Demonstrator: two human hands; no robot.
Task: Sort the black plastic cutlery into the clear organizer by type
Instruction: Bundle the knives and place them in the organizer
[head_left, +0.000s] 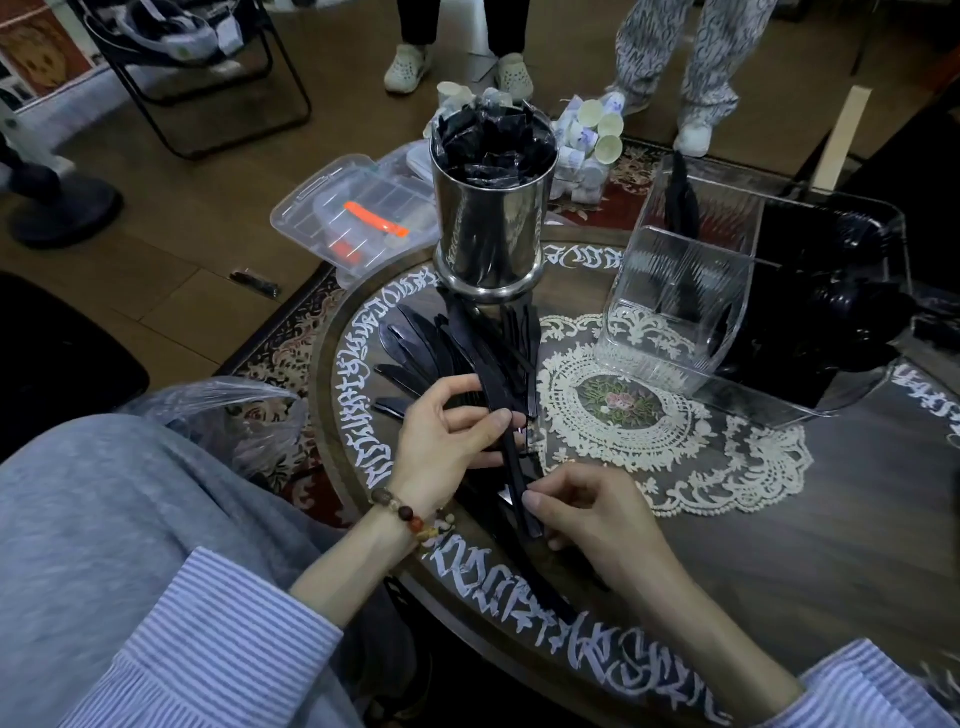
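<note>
Left hand (447, 441) curling round a bundle of black cutlery (498, 395) at the near left of the round table (779, 545), fingers wrapped over the handles. Right hand (587, 519) pinching the near end of one long black piece (519, 488) between thumb and fingertips, apparently drawing it out of the bundle. Type of that piece not clear, its working end hidden among the others.

Sitting at the far right, well apart from both hands: the clear organizer (675, 301), ribbed and divided into compartments. Showing a few dark pieces standing in its far compartment (680, 202); near compartments looking mostly bare, though reflections make that hard to judge. Lying just beside it, farther right, a clear tray (883, 234) with dark contents too blurred to name.

Fanning out on the table between the left hand and a steel canister (493, 228): a spread of loose cutlery (415, 343), blades or handles overlapping. Canister standing at the far middle, stuffed with crumpled black wrappers (493, 140). Resting under the work, a lace doily (623, 410) at the centre.

Judging from this: sorting barely under way, with only a handful placed and the bulk waiting in the hand and on the table. Remaining work likely being separation by type, then carrying each group across to the right.
</note>
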